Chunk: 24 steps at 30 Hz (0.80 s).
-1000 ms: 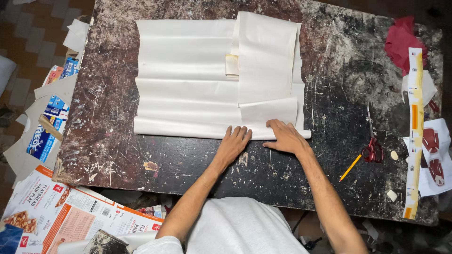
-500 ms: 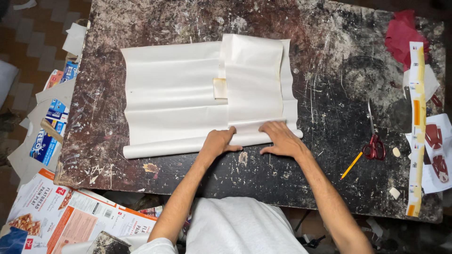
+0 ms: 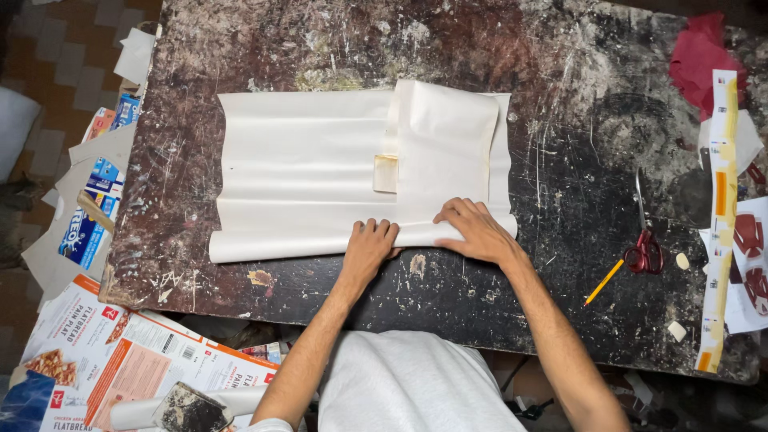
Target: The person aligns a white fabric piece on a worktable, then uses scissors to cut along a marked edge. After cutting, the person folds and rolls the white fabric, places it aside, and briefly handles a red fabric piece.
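White paper sheet [image 3: 320, 172] has slid toward the person since a second ago and its near edge is now curled into a roll under both hands, so rolling or folding from the near edge looks underway, early stage. Left to right: at 9 o'clock off the table edge, flattened blue-and-white snack boxes [image 3: 88, 232] with grey card; at 7 o'clock on the floor, flat orange-and-white food cartons [image 3: 120, 360] with a photo panel. Sheet lies centre of the scarred dark table [image 3: 560, 280], a small yellowed square patch [image 3: 385, 173] taped near its middle, a folded flap over its right part. Left hand [image 3: 370, 248] fingers curled over the rolled edge, pressing down; right hand [image 3: 474, 232] fingers spread flat on the roll at its right end. At 3 o'clock: yellow pencil [image 3: 604, 282], red-handled scissors [image 3: 644, 254], long white-yellow-orange strip [image 3: 718, 224], white sheet with red shapes [image 3: 750, 264]; red cloth [image 3: 702, 56] at 1 o'clock.
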Motion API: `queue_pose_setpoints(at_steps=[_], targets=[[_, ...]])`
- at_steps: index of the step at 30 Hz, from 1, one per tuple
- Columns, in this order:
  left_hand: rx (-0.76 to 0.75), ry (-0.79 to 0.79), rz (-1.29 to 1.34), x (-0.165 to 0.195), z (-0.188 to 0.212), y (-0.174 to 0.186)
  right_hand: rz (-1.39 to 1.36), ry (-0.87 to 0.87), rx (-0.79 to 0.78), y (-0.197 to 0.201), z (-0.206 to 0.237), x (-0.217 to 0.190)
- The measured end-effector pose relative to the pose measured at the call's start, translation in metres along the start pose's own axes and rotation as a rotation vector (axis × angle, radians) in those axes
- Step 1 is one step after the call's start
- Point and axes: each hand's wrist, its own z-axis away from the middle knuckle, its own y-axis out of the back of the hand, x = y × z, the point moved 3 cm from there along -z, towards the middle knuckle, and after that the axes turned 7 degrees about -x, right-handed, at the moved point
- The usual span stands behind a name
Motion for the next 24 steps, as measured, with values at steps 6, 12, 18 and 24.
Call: queue_pose_setpoints(at_steps=[6,12,18,24], targets=[[0.136,-0.027,0.21,-0.009,-0.014,0.017,-0.051,-0.149,-0.12,-0.012,-0.006,-0.002],[0.05,-0.08,-0.056,-0.002,-0.013,0.008,0.192,0.246,0.294,-0.007,0.0,-0.005],[-0.01,-0.045,0.286,0.002,-0.015,0.02,-0.021,-0.027,0.032,-0.021,-0.005,0.0],[0.078,-0.106,0.235,0.025,-0.015,0.029,0.166,0.11,0.184,-0.024,0.005,0.006]])
